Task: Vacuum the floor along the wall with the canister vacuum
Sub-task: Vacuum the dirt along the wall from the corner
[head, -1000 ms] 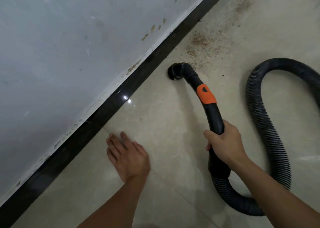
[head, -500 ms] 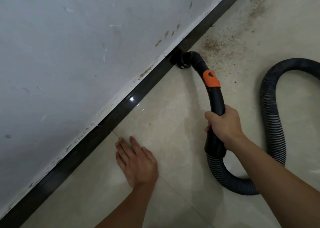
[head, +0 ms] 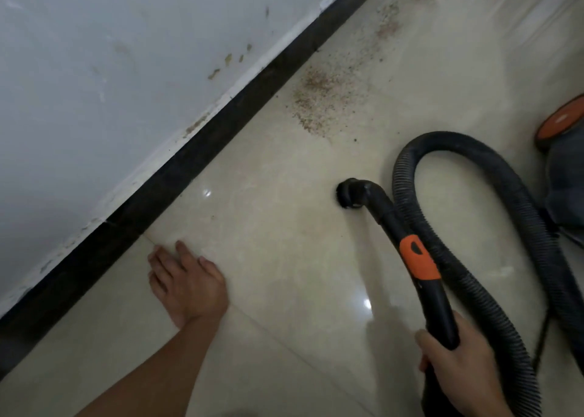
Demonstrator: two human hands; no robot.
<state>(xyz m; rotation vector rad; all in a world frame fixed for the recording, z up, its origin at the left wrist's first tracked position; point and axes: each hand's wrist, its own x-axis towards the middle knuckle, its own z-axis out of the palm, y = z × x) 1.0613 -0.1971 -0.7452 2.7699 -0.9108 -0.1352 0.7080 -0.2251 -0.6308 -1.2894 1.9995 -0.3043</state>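
2 hands, left hand [head: 189, 285] flat on floor [head: 284, 246], right hand [head: 459, 372] gripping wand [head: 417, 263]

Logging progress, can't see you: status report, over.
Left grip flat on floor. Right grip holds wand. Nozzle away from baseboard; grit patch ahead uncleared. Hose loop beside wand, nothing blocking.

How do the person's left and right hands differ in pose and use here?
The left hand lies flat, fingers straight, on the floor; the right hand is curled round the vacuum wand. The left hand holds nothing; the right hand carries the wand. The left hand sits close to the dark baseboard; the right hand is farther out, beside the ribbed hose. Both are bare.
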